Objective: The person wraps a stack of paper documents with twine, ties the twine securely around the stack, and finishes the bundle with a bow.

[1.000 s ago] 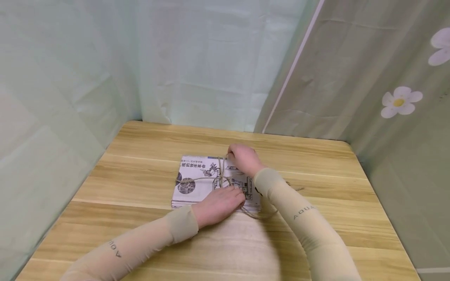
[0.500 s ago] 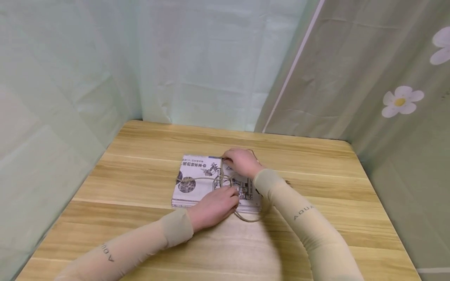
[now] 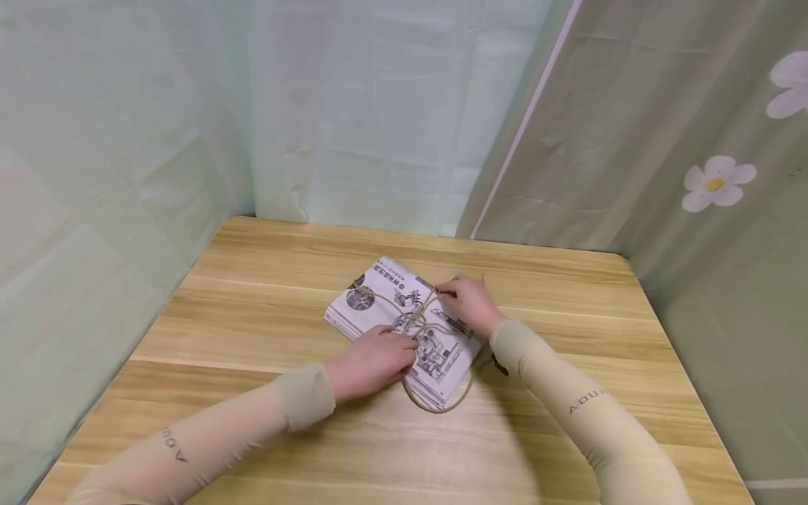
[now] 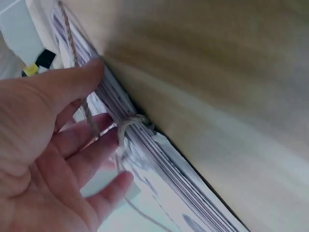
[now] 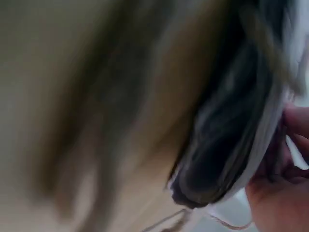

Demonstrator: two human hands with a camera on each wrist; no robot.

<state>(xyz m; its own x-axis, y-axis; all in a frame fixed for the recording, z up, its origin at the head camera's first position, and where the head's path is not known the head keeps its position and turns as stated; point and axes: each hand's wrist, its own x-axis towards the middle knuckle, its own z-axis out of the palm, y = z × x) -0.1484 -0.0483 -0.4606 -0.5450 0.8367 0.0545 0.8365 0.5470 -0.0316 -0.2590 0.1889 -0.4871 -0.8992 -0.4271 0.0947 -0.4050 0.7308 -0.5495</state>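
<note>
Left hand (image 3: 374,359): fingers loosely apart, touching near edge of newspaper stack (image 3: 435,356)
Right hand (image 3: 470,304): fingers bent at far edge; pinching or not, I can't tell
Newspaper stack: askew on table (image 3: 252,322); Chinese headline (image 3: 388,275) too small for me
Twine (image 3: 414,319): crossed over top
Right sleeve (image 3: 583,414): I read "AQUA"

- Left of the flat white printed-paper stack (image 3: 432,354): room over the pale wooden tabletop (image 3: 246,315).
- Its near corner: a brown twine loop (image 3: 437,412) obstructs.
- Near-left, the bare left hand (image 3: 372,361) blocks; far-right, the bare right hand (image 3: 472,303).
</note>
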